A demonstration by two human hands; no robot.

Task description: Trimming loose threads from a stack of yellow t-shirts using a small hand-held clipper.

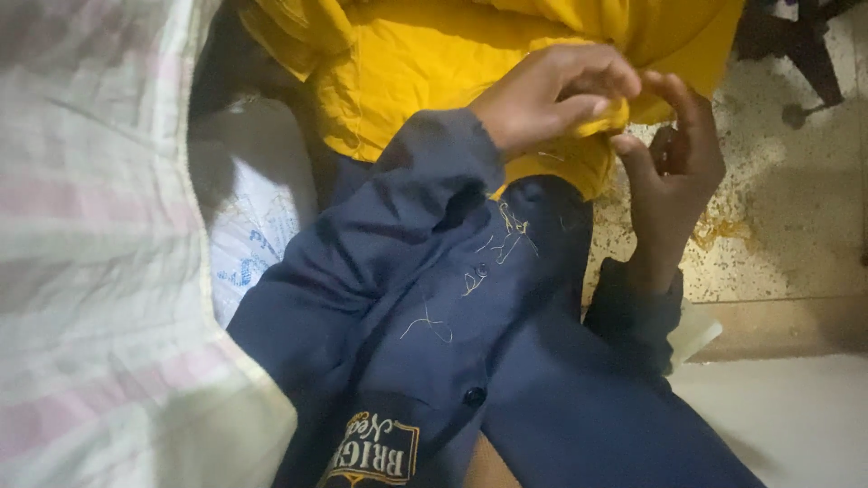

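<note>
Over our lap, left hand [551,95] pinches a fold of yellow cloth [425,63], right hand [674,167] half-open beside it holding nothing visible; cloth looks soft, light, limp—best gripped by its edge.

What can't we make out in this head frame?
Head view only:
- Bright yellow cloth garment: cut off by the top edge, so its kind is unclear.
- Left hand grip: its fingertips fold over the yellow cloth, hiding whatever they pinch.
- Right hand: any needle or thread is too small to see.
- Pale checked woven sack: blurred and cut off at the left edge.
</note>
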